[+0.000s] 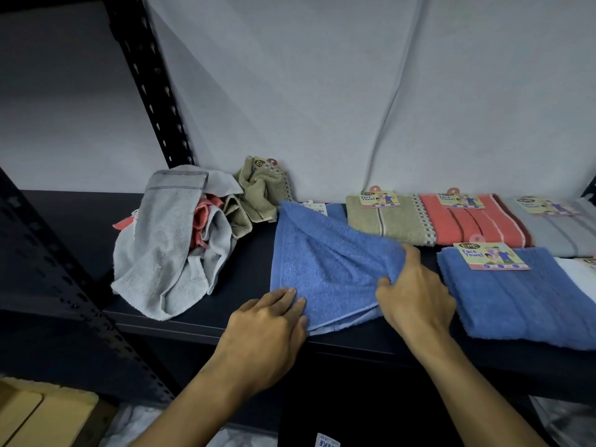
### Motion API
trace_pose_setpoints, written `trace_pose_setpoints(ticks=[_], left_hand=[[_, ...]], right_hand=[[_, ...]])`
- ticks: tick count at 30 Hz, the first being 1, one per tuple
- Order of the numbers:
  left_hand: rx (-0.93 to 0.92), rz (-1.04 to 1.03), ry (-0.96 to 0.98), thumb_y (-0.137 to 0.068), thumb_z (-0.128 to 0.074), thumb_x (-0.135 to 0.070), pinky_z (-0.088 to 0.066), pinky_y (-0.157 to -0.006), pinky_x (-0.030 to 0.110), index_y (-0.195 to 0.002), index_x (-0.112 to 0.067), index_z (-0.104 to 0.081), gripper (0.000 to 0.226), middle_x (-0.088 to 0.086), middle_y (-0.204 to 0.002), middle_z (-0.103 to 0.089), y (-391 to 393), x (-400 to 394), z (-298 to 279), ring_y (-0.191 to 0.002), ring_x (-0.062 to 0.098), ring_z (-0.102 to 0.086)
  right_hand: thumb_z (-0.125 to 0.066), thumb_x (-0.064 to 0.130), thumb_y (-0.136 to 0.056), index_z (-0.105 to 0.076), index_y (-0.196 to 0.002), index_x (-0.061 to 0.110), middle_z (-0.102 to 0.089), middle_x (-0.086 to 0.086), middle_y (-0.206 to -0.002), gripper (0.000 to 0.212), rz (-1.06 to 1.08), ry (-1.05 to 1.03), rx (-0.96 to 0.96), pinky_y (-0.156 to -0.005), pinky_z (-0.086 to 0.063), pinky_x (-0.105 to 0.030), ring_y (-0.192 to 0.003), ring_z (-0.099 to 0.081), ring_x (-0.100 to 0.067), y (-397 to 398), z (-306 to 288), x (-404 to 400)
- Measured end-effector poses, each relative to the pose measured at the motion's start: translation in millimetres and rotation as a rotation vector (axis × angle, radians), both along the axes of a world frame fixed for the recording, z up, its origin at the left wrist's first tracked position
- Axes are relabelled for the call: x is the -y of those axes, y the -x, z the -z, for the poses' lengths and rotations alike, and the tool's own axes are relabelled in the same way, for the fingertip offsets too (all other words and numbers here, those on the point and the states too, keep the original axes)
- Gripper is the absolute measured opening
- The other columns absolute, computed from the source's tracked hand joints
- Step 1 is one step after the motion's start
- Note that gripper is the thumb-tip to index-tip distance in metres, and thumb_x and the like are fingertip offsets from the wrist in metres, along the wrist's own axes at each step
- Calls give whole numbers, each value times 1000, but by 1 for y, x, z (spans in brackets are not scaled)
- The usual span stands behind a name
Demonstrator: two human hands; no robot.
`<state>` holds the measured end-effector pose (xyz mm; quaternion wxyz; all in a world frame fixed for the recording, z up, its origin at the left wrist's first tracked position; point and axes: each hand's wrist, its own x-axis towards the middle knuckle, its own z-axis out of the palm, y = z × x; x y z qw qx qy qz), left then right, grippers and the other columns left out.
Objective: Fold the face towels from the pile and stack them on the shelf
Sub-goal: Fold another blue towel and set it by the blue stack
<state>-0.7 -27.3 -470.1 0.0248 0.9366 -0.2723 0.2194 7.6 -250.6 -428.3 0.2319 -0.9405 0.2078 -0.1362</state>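
On the dark shelf (225,259), centre front: one blue face towel (325,262), half-folded, lying directly ahead of both hands and between them. Its nearer edge sits along the shelf's front lip; its far corner reaches back toward the wall, so the long axis runs roughly front to back, leaning a little left at the rear.

Left hand (274,321): fingers straight, laid flat on the towel's near left corner, pressing it down. Right hand (416,295): thumb and fingers curled round the towel's right edge, pinching a raised fold of cloth. Judgement: the right hand is the one placed to carry the fold; the left serves as anchor. The move would run from right toward left, across the long axis.

Left of the towel, near but apart: unfolded pile (180,240) of grey, coral and olive towels, crumpled, still to be done.

Right of the towel, folded and labelled: olive towel (383,221), coral towel (471,224), grey towel (561,230) along the back; a second blue towel (512,301) at the front, just beside the right hand.

Surface: matte, dark shelf board with black perforated uprights (151,79). Room: dim; a pale creased cloth backdrop (322,91) hangs behind the shelf.
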Motion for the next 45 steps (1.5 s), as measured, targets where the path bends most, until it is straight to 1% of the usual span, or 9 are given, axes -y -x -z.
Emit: trace_pose_setpoints(ticks=[7,10,15,17,21,28,33,38,45], left_hand=[[-69,46,15,-98,-38,-45,-57,-90,33,-125,-24,-68,46,-3,-130,-65,0,-8,-3,-123,13,-60],[-94,52,75,-96,-41,-52,-54,-93,30,-127,-25,-66,48,-5,-134,-62,7,-14,-8,-126,11,-57],[-50,63,181,-89,-56,-47,-59,-75,26,-114,-21,-72,40,-10,-121,-66,20,-28,-5,-111,8,-62],[-27,53,208,-86,-56,-44,-59,-67,25,-111,-21,-73,38,-11,-117,-67,23,-34,0,-105,7,-64],[36,57,252,-88,-57,-36,-56,-60,20,-106,-19,-74,31,-11,-111,-68,24,-40,5,-97,7,-66],[105,97,299,-90,-59,-31,-56,-61,19,-102,-16,-76,26,-9,-108,-71,25,-41,9,-94,5,-67],[101,122,315,-91,-60,-30,-53,-66,16,-103,-15,-76,25,-8,-109,-71,23,-43,11,-95,7,-67],[101,122,357,-92,-61,-29,-49,-72,12,-103,-14,-76,24,-8,-108,-71,24,-44,14,-95,8,-67],[94,125,460,-92,-65,-26,-54,-75,20,-101,-14,-76,19,-11,-107,-71,24,-44,22,-96,7,-67]], right_hand=[[-44,65,-88,-38,-142,26,-45,-9,-134,66,48,-189,37,-87,-42,-43,-117,-51,-35,-5,-12,22],[-43,56,-92,-44,-139,23,-43,-11,-137,57,67,-290,-20,-89,-41,-44,-116,-51,-36,-17,-11,31],[-56,30,-88,-60,-81,16,-60,-3,-79,15,72,-438,-20,-68,-48,-35,-73,-57,-26,-33,1,40],[-61,18,-86,-48,-60,16,-47,-1,-58,29,102,-544,66,-59,-40,-33,-56,-45,-22,-37,2,41],[-69,21,-84,-63,-73,18,-65,5,-72,12,36,-637,292,-76,-53,-41,-76,-64,-24,-39,-9,28],[-72,24,-85,-68,-83,29,-68,14,-81,7,-583,-496,507,-73,-53,-29,-75,-63,-4,-8,-35,-45],[-55,26,-96,-69,-108,32,-57,19,-97,19,-872,-41,365,-71,-44,-22,-95,-50,1,8,-11,-72],[-63,16,-79,-74,-93,22,-61,11,-79,19,-904,239,469,-42,-45,-28,-75,-58,-13,16,10,-75],[-70,13,-78,-75,-85,18,-60,8,-71,10,-907,310,594,-46,-45,-27,-68,-55,-14,22,34,-77]])
